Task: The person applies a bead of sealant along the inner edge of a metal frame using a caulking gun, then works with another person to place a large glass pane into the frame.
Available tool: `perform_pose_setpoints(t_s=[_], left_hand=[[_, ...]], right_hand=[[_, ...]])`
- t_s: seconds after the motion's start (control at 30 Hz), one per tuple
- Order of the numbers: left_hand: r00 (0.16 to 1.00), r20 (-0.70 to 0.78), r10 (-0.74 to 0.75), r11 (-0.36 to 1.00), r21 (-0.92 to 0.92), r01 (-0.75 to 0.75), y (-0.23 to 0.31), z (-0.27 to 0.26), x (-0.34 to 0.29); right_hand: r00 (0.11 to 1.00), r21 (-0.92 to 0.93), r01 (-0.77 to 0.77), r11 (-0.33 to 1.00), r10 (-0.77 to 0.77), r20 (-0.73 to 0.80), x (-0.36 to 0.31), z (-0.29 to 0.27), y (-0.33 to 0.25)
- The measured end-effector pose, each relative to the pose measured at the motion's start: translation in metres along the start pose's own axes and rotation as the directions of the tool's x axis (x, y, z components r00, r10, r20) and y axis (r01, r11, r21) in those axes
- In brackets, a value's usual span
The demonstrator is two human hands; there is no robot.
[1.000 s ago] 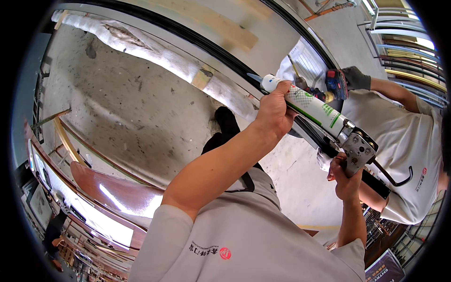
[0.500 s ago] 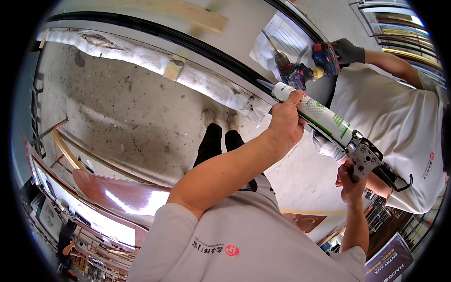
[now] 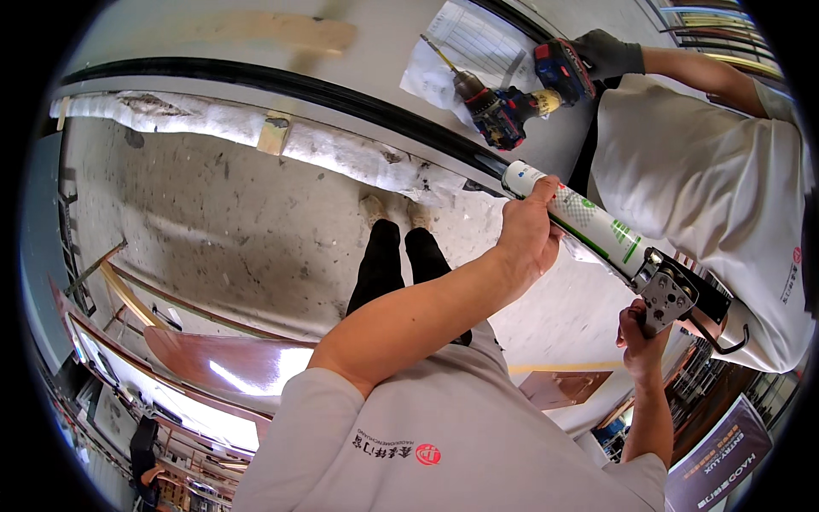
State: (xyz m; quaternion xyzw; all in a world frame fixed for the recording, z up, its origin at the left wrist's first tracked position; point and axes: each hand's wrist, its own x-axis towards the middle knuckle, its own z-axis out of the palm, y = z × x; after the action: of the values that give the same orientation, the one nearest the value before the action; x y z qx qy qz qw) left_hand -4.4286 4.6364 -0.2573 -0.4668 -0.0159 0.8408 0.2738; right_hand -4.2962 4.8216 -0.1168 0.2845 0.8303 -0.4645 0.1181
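A caulking gun (image 3: 668,299) with a white and green sealant cartridge (image 3: 589,213) slants across the right side of the view. My left hand (image 3: 529,224) wraps round the cartridge near its front. Closed round the grip at the rear is my right hand (image 3: 641,343), below the metal trigger housing. The pale nozzle (image 3: 492,164) lies at the black edge strip (image 3: 358,114) of a large light panel; whether the tip touches the strip I cannot tell.
Across from me stands a co-worker, whose gloved hand (image 3: 607,55) is by a cordless drill (image 3: 496,109) on the panel. A printed paper sheet (image 3: 495,43) lies beside the drill. White wrapped padding (image 3: 341,152) runs beneath the panel edge. A brown curved panel (image 3: 188,354) is at left.
The view has shifted, so the panel, paper and drill appear farther left. My hands keep their hold on the caulking gun. The co-worker's lower gloved hand, visible before behind the gun, no longer shows.
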Motion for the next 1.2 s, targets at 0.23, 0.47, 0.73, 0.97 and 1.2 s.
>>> perform_pose_setpoints(t_s=[0.23,0.47,0.73,0.97,1.2], left_hand=[[0.998,0.066,-0.02,0.997,0.07,0.015,-0.025,-0.009,0.013],[0.98,0.016,-0.201,0.941,0.282,0.188,-0.027,0.013,0.002],[0.836,0.129,-0.534,0.806,0.376,0.457,-0.033,0.04,-0.019],[0.776,-0.258,-0.575,0.695,0.347,0.63,-0.009,0.04,0.006],[0.61,-0.4,-0.684,0.505,0.344,0.792,-0.026,0.041,0.02]], right_hand=[[0.989,0.026,-0.113,0.993,0.114,-0.095,0.0,-0.013,-0.003],[0.972,0.229,-0.057,0.972,0.002,0.234,-0.013,-0.026,-0.077],[0.998,0.59,0.05,0.806,-0.021,-0.055,-0.073,0.006,-0.113],[0.768,0.79,0.166,0.591,0.425,-0.48,-0.114,0.156,-0.168],[0.619,0.706,0.24,0.666,0.455,-0.64,-0.091,0.217,-0.19]])
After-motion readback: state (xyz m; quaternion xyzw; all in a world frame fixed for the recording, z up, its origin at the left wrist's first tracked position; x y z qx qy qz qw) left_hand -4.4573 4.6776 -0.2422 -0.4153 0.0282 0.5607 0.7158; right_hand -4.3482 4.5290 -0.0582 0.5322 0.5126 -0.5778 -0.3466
